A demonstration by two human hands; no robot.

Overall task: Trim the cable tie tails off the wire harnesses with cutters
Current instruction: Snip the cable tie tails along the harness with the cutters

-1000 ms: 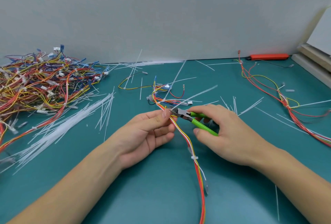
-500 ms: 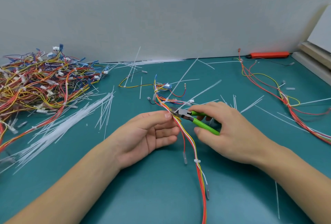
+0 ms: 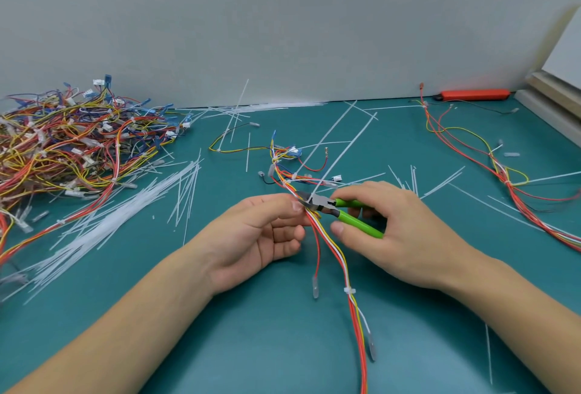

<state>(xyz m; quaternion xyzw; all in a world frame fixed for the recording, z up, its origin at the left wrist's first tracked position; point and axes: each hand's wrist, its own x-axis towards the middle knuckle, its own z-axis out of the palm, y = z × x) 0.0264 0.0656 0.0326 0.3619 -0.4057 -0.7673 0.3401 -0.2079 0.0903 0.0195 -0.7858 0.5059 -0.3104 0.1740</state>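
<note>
My left hand [image 3: 257,236] pinches a wire harness [image 3: 333,249] of red, yellow and white wires at mid-table. My right hand [image 3: 396,233] grips green-handled cutters [image 3: 342,212]. The cutter jaws sit right beside my left thumb, at the base of a long white cable tie tail [image 3: 342,151] that slants up and to the right. A second long tail [image 3: 323,138] rises from a tie a little farther along the harness. Lower down, a trimmed white tie [image 3: 349,291] binds the wires.
A big heap of harnesses [image 3: 72,148] fills the left side. Cut white tails [image 3: 125,214] lie scattered beside it and across the teal mat [image 3: 283,346]. Another harness [image 3: 503,173] lies at right. An orange tool [image 3: 474,94] rests at the wall; boards [image 3: 556,91] stand at far right.
The harness has slid through my left fingers, so more of it hangs toward me. The cutters have moved along it and now sit at the base of a long tail.
</note>
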